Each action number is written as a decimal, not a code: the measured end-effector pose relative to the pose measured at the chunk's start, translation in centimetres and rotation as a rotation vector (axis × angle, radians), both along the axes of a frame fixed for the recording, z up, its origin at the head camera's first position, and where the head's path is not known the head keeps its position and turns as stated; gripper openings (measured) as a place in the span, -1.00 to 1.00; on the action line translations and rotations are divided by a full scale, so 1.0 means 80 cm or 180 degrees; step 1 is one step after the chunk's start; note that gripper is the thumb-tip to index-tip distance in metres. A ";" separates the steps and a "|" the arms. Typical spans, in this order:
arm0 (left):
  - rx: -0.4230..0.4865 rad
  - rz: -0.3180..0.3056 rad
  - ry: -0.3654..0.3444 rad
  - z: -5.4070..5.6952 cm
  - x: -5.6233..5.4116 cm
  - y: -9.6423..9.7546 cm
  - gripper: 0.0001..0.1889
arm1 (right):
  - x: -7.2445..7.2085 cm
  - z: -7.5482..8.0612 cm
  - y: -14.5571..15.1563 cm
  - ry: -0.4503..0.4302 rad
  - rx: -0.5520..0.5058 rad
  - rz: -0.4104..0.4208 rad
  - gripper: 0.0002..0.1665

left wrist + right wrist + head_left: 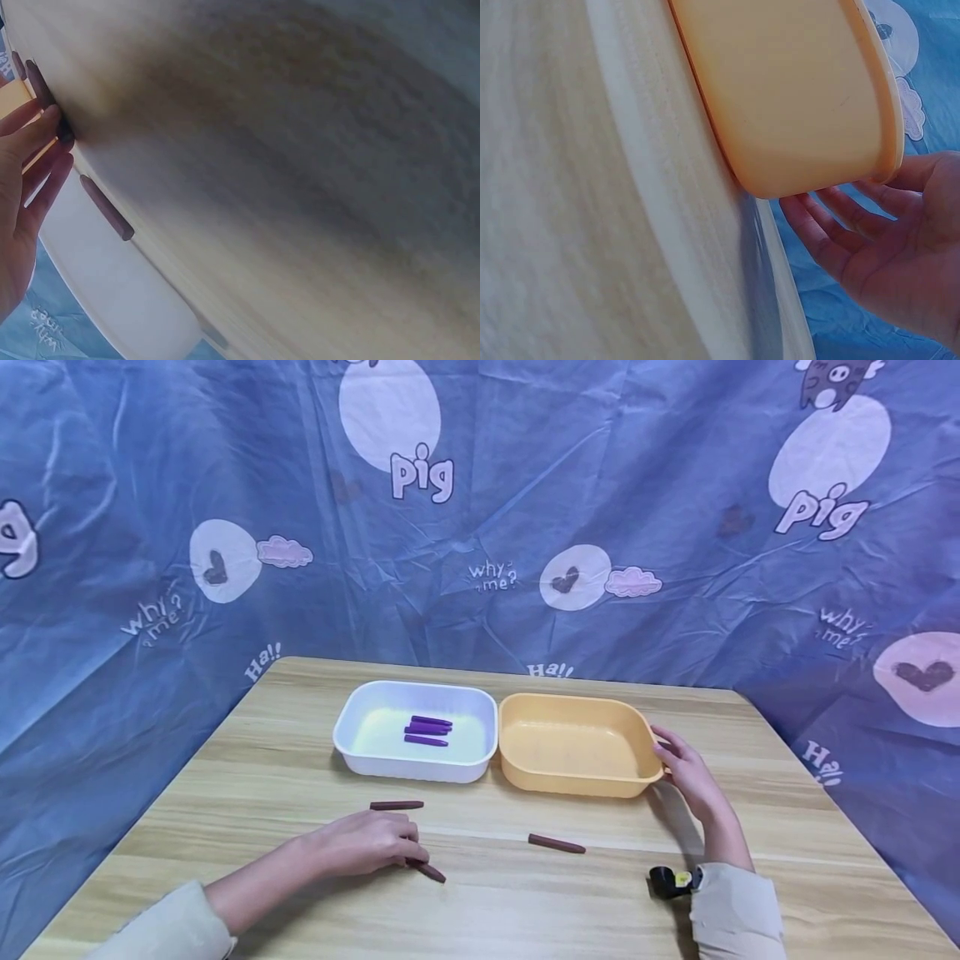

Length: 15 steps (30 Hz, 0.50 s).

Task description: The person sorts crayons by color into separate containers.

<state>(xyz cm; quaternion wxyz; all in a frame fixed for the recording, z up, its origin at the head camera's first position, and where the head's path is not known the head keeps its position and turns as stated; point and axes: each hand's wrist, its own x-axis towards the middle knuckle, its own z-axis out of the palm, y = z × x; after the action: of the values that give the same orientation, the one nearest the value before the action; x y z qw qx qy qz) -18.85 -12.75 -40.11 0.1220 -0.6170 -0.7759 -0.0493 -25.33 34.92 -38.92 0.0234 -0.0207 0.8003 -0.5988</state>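
Observation:
With thumb and fingers my left hand [367,843] pinches one end of a brown crayon [429,870], which lies at the tabletop. The left wrist view shows this crayon [46,94] between thumb and fingertips. Another brown crayon [397,805] lies just beyond that hand, and a third brown crayon [557,843] is to its right. My right hand [693,777] holds the right end of the orange plastic bin [577,783] at its rim. In the right wrist view several fingertips touch the bin's outer wall [795,97]. No contents show inside this bin.
A white bin [416,768] stands against the orange bin's left side, with several purple crayons [427,728] in it. A black strap-like device [663,882] is by the right cuff. Blue printed cloth [480,527] hangs behind the wooden table [510,910].

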 end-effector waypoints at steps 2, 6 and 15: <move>-0.0012 0.0009 -0.0018 0.001 0.000 0.000 -0.73 | 0.000 0.000 0.000 -0.0010 0.0003 -0.0002 -0.38; -0.0023 0.0029 -0.0010 0.003 0.001 0.000 -0.71 | -0.001 0.001 -0.001 -0.0020 0.0013 -0.0009 -0.38; -0.0062 0.0301 0.0138 0.010 0.001 0.008 -0.71 | 0.000 0.000 0.000 0.0003 0.0007 -0.0034 -0.38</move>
<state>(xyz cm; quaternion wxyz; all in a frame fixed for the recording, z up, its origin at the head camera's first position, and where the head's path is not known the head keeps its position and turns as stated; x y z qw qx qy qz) -18.78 -12.08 -39.28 0.1349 -0.5817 -0.8018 -0.0226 -25.30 34.90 -38.94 0.0198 -0.0166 0.8010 -0.5981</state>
